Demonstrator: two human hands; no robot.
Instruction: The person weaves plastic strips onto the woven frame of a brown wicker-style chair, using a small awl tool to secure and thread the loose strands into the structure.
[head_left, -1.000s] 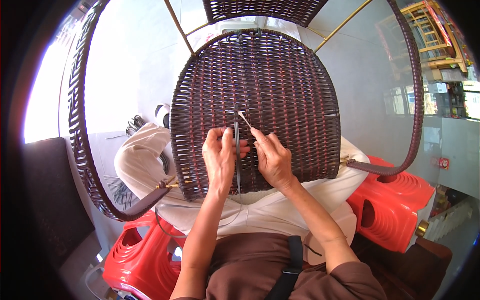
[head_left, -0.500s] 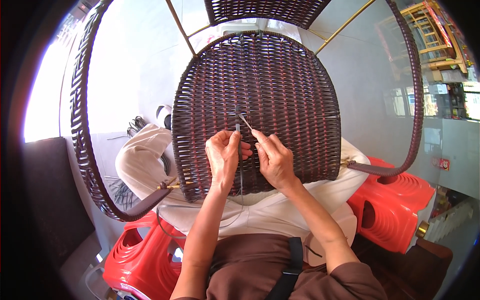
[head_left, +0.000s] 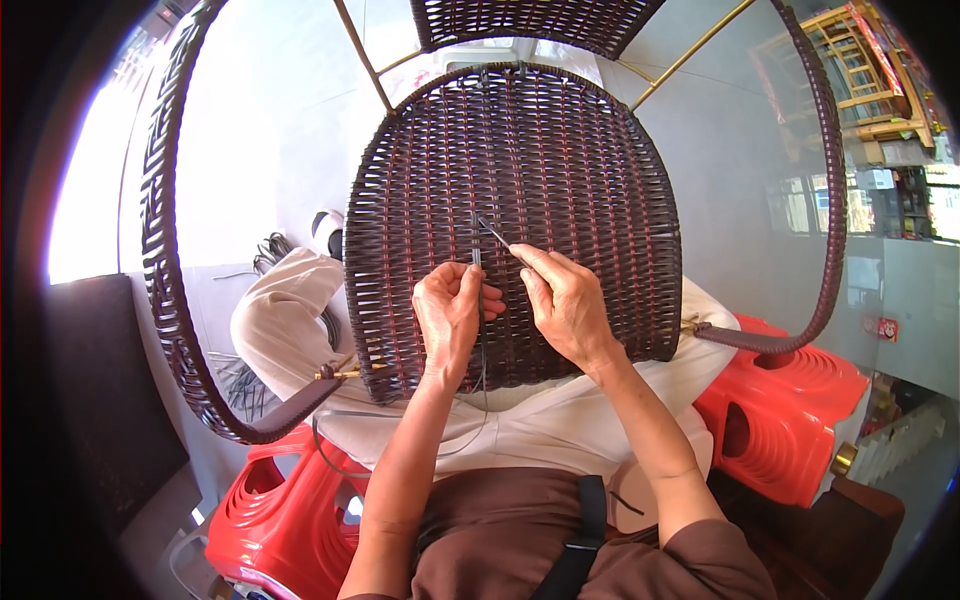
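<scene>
A dark woven chair seat (head_left: pixel 515 200) is shown propped across the lap, its lower edge nearest the body. The left hand (head_left: pixel 450 312) is closed on a dark weaving strand (head_left: pixel 476 262) at the seat's middle. The right hand (head_left: pixel 565 300) is pinched on a thin pointed tool (head_left: pixel 493 232), whose tip has been lowered into the weave since a second ago, so threading is judged under way.

Two red moulded plastic stools stand low in view, one (head_left: pixel 275 510) at lower left and one (head_left: pixel 790 410) at right. A loose bundle of dark cords (head_left: pixel 265 330) lies on the pale floor (head_left: pixel 250 130) at left, and a wooden ladder-like frame (head_left: pixel 850 70) stands at upper right.
</scene>
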